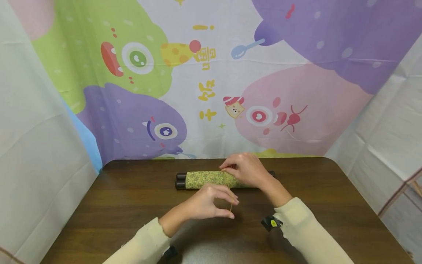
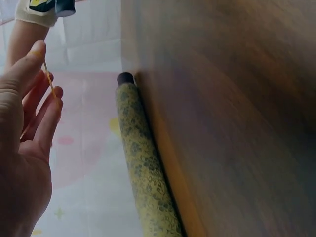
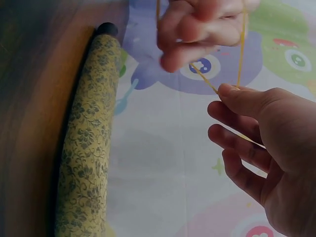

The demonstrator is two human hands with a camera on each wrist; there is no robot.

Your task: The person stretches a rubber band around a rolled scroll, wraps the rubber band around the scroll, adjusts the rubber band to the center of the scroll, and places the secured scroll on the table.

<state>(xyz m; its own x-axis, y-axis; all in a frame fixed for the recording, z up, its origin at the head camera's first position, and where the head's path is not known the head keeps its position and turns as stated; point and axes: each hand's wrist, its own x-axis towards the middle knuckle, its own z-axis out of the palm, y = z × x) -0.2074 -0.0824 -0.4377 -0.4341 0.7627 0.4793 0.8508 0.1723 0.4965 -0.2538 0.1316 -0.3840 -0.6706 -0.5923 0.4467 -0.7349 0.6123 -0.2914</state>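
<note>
A thin yellow rubber band (image 3: 241, 54) stretches between the two hands. Fingers and thumb of the left hand (image 1: 204, 203) are spread apart inside the band, holding it taut in front of the scroll. The right hand (image 1: 247, 169) pinches part of the band between thumb and index finger, its other fingers loosely bent, as the right wrist view shows. Beneath and behind the hands lies a rolled scroll (image 1: 204, 178), yellow-green with a dark floral pattern and black knobs on its ends. In the head view, the right hand and forearm cover part of its right side.
The scroll lies on a dark brown wooden table (image 1: 132, 212), towards its back edge. Behind stands a cloth backdrop (image 1: 211, 139) with cartoon monsters, and pale cloth hangs on both sides. Each cream sleeve carries a small black device (image 1: 271, 223) near the wrist.
</note>
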